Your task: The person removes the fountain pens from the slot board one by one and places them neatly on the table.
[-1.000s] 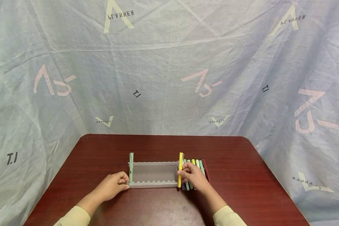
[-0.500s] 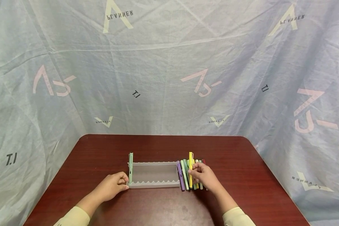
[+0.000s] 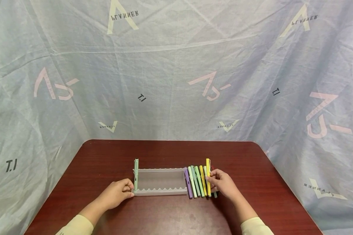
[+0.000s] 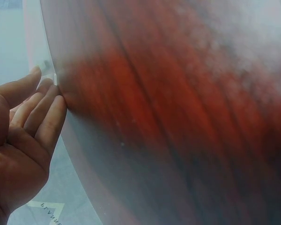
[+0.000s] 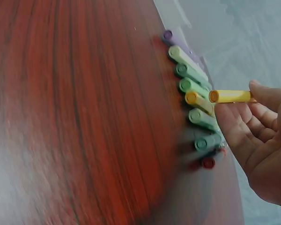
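Observation:
In the head view my right hand (image 3: pixel 223 183) pinches a yellow pen (image 3: pixel 208 176) upright above the right part of a row of pens. The right wrist view shows that yellow pen (image 5: pixel 229 96) between thumb and fingers, apart from the pens beneath. My left hand (image 3: pixel 117 193) holds the front left corner of a clear pen rack (image 3: pixel 161 192) with scalloped edges. A pale green pen (image 3: pixel 136 176) lies across the rack's leftmost notches. In the left wrist view the left hand (image 4: pixel 30 126) has its fingertips at the rack's end, which is mostly hidden.
Just right of the rack lie a purple pen (image 3: pixel 189 183), several green pens (image 3: pixel 197 181), another yellow pen (image 5: pixel 192 98) and a dark red pen (image 5: pixel 208 163), side by side. The red-brown table (image 3: pixel 164 217) is bordered by grey printed cloth (image 3: pixel 170 65).
My right hand has carried the yellow pen rightward, from the rack's right end across the row of pens, uncovering the purple and green ones. The left hand and rack have stayed put.

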Available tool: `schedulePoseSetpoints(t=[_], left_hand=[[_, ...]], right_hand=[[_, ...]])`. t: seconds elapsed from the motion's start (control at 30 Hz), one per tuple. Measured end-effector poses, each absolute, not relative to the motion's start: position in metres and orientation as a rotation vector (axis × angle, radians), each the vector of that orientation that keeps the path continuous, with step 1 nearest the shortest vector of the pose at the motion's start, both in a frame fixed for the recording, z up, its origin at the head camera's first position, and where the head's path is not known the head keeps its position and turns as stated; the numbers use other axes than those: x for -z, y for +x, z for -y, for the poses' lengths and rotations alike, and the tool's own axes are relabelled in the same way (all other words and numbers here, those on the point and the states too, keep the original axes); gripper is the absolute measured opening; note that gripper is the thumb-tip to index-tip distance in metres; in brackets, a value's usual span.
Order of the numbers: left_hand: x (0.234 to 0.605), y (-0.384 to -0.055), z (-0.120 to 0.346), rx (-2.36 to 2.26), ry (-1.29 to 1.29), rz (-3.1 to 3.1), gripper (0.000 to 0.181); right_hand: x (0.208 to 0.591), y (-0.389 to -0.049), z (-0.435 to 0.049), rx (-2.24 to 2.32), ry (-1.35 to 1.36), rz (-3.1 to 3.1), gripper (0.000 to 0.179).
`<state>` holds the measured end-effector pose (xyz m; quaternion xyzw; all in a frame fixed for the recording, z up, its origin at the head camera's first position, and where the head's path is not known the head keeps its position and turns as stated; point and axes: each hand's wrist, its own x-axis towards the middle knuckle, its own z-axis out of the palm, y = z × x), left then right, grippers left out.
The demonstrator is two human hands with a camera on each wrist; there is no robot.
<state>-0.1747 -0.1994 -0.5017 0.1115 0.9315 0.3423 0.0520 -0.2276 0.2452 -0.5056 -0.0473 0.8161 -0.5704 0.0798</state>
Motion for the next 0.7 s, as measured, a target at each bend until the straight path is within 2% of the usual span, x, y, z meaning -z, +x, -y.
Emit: schedulePoseSetpoints(t=[0.33, 0.7], left_hand=[[0.502, -0.175, 0.2, -1.047, 0.34, -2.834, 0.017], [0.501, -0.175, 0.2, -1.038, 0.366, -2.851, 0.017]], right_hand=[[0.505, -0.23, -0.273, 1.601, 0.019, -2.542, 0.027], [0.517, -0.234, -0.297, 1.266, 0.128, -2.779, 0.021]])
